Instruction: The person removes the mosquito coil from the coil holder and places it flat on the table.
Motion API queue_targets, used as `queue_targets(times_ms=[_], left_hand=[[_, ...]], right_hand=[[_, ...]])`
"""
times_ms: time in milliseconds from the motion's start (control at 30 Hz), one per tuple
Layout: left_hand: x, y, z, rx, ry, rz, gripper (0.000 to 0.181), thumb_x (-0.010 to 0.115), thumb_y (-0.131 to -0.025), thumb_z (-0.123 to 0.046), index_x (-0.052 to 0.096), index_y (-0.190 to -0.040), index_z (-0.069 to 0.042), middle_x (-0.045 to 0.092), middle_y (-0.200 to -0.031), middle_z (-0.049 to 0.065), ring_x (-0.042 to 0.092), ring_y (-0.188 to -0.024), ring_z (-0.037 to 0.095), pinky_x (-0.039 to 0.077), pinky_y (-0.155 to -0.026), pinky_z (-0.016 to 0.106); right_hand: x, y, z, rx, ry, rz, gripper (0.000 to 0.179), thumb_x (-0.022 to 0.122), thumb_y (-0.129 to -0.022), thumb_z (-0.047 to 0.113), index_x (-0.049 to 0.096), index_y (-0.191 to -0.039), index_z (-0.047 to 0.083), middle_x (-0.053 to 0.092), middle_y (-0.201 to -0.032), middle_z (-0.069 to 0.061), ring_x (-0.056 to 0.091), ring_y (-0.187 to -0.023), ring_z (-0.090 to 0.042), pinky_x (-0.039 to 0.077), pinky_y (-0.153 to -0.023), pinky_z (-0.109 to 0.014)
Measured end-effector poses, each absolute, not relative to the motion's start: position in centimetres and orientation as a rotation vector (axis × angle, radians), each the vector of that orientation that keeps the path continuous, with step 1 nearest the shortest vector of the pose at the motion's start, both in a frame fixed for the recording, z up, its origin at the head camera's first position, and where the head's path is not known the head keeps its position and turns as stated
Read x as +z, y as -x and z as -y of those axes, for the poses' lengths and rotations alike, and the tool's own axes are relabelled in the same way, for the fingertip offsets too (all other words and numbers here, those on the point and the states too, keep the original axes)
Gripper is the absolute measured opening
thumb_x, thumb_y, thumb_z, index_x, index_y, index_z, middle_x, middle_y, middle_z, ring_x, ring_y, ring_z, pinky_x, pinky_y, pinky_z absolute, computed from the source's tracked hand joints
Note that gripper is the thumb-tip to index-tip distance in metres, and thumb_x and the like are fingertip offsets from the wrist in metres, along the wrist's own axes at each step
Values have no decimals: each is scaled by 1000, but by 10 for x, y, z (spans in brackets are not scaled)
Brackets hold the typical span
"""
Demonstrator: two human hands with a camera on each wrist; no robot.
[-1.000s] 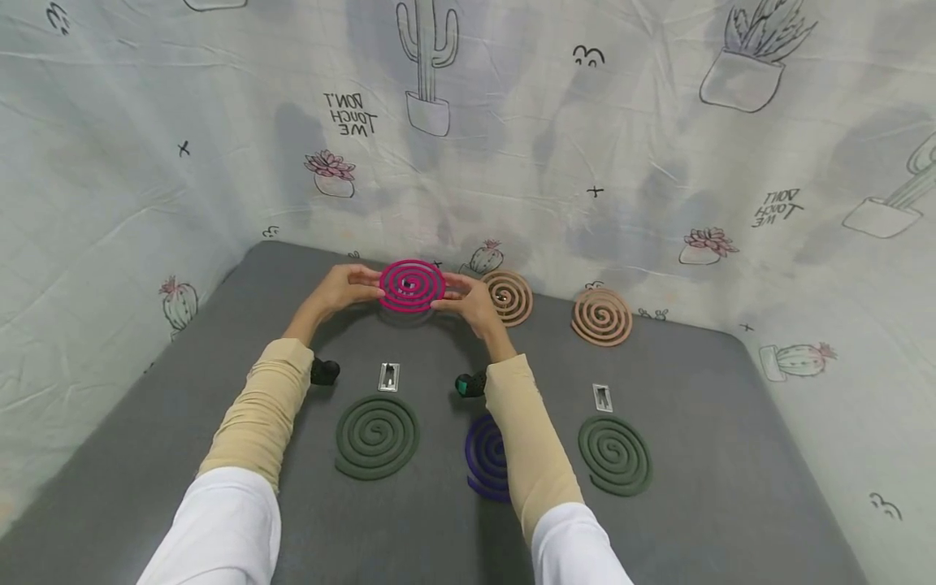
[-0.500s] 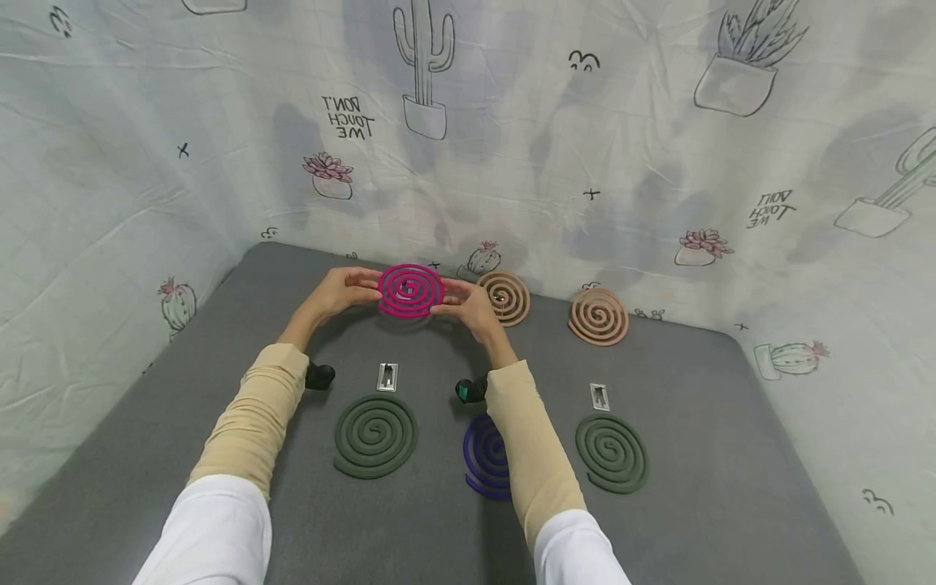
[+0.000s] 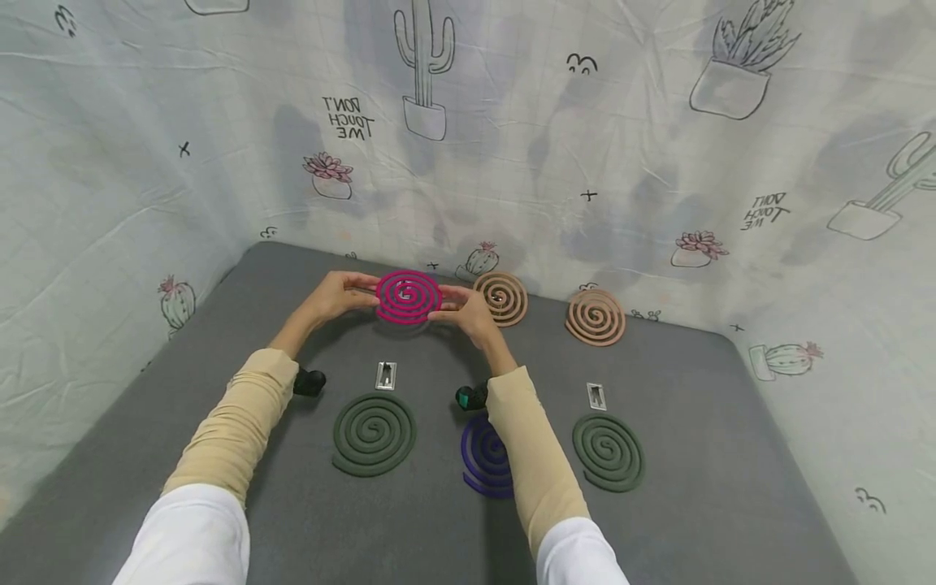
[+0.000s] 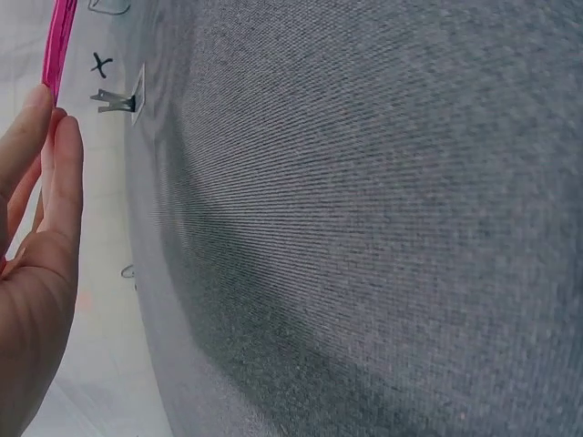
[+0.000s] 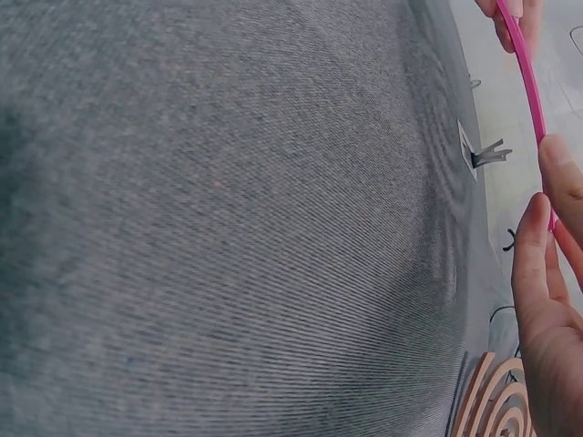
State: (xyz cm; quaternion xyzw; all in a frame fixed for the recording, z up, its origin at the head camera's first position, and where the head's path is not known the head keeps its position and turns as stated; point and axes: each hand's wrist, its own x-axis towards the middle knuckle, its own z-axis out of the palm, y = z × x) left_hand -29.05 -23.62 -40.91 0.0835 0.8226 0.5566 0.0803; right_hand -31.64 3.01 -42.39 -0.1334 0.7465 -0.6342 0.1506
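Observation:
A pink mosquito coil (image 3: pixel 410 296) is held up above the far part of the grey table, flat side facing the head camera. My left hand (image 3: pixel 332 296) pinches its left edge between thumb and fingers; my right hand (image 3: pixel 474 315) does the same at the right edge. Through the rings, bits of a metal coil stand show behind it. From the side, that stand (image 5: pixel 470 153) has an upright prong and sits on the table apart from the coil. The left wrist view catches the coil's edge (image 4: pixel 58 50) at the fingertips.
Two tan coils, one (image 3: pixel 500 299) beside my right hand and another (image 3: pixel 595 318) farther right, lie near the back edge. Nearer are two green coils (image 3: pixel 374 435) (image 3: pixel 608 452) and a purple coil (image 3: pixel 486 457) partly under my right forearm. Two metal stands (image 3: pixel 386 375) (image 3: pixel 596 396) lie on the table.
Both hands have brought the pink coil slightly down and nearer in the head view, keeping their pinch on it. The coils on the table have stayed in place.

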Motion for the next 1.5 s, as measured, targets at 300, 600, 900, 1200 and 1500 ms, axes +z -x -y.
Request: queue_targets(times_ms=[300,600,900,1200,1500], left_hand=[[-411,289,237,1639,-268,-2494,48,67,-89,-3,51,-132,10,55,-126,29,64,-101,26,52,-90,45],[-413,286,240,1555,-242,-2566,48,72,-87,-9,55,-129,7,60,-121,26,61,-103,24,52,-76,22],[-413,279,242,1560,-271,-2531,49,70,-87,-6,52,-129,10,58,-122,28,64,-97,22,54,-78,26],[-417,273,244,1459,-290,-2611,47,73,-85,-8,56,-125,11,57,-122,29,58,-110,38,53,-81,26],[-423,272,246,1424,-301,-2617,44,73,-84,-3,56,-121,13,57,-121,31,60,-108,40,54,-86,35]], right_hand=[[-427,314,-30,-1808,406,-2174,57,76,-77,-5,57,-131,1,58,-130,-16,61,-108,-34,55,-85,-35],[-426,309,-28,-1781,421,-2191,58,75,-78,-4,56,-132,0,56,-132,-17,62,-107,-32,55,-85,-35],[-428,304,-26,-1720,437,-2253,58,77,-77,-2,56,-131,0,58,-130,-17,65,-102,-28,55,-83,-31],[-430,300,-24,-1666,447,-2276,59,79,-76,-1,57,-130,-1,59,-128,-17,66,-101,-27,56,-82,-30],[-433,296,-21,-1605,425,-2315,56,79,-76,-1,59,-128,0,61,-125,-16,65,-102,-28,56,-80,-30]])
